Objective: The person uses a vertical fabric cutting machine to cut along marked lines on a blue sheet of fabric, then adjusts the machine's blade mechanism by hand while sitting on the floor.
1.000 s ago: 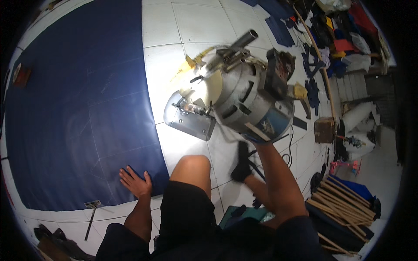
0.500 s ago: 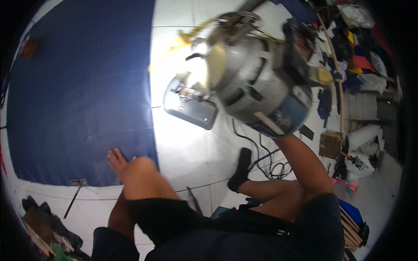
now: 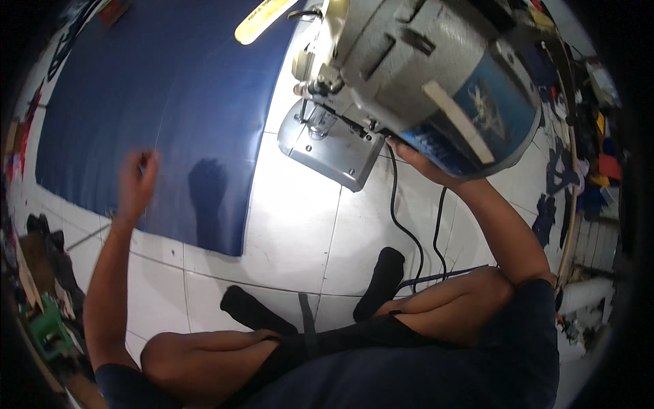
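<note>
A grey fabric cutting machine (image 3: 409,58) with a blue label fills the upper right. Its flat metal base plate (image 3: 330,153) is over the white tiles, just right of a large navy fabric sheet (image 3: 218,102); whether it touches the floor I cannot tell. My right hand (image 3: 426,163) grips the machine from below, fingers partly hidden behind the housing. Raised over the fabric's near part, my left hand (image 3: 139,180) is smeared by motion; its fingers look bent and nothing shows in them. Its shadow falls on the cloth.
Two black cables (image 3: 407,235) run across the tiles below the machine. A yellow handle-like piece (image 3: 262,22) sticks out at the top. My black-socked feet (image 3: 381,276) are in front of me. Clutter lines the right side; a green plastic item (image 3: 51,327) lies at lower left.
My left hand has lifted off the fabric and shifted left. The machine and my right hand look nearer and further right. My left knee has swung down and outward.
</note>
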Tool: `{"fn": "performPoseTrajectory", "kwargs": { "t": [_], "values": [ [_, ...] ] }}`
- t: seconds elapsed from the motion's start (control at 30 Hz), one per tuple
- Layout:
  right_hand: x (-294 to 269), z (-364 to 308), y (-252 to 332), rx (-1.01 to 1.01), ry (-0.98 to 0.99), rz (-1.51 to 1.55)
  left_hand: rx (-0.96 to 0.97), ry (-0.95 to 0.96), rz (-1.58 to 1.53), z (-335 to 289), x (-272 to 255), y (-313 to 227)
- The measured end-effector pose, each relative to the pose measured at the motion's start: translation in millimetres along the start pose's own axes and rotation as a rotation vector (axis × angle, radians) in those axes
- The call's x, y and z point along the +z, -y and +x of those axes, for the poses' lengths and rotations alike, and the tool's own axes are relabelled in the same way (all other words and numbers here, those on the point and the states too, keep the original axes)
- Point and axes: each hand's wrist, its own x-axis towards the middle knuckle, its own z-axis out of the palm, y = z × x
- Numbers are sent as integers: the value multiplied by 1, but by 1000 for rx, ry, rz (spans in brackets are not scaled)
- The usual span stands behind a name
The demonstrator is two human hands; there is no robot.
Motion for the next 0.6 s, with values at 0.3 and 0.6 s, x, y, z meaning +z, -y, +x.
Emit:
{"fn": "performPoseTrajectory", "kwargs": {
  "t": [0.3,0.6],
  "values": [
    [16,-4,-2,-42,-252,-124,859,-263,391,88,20,-270],
    [13,-8,-31,207,268,146,247,-239,-149,140,26,-266]
  ]
}}
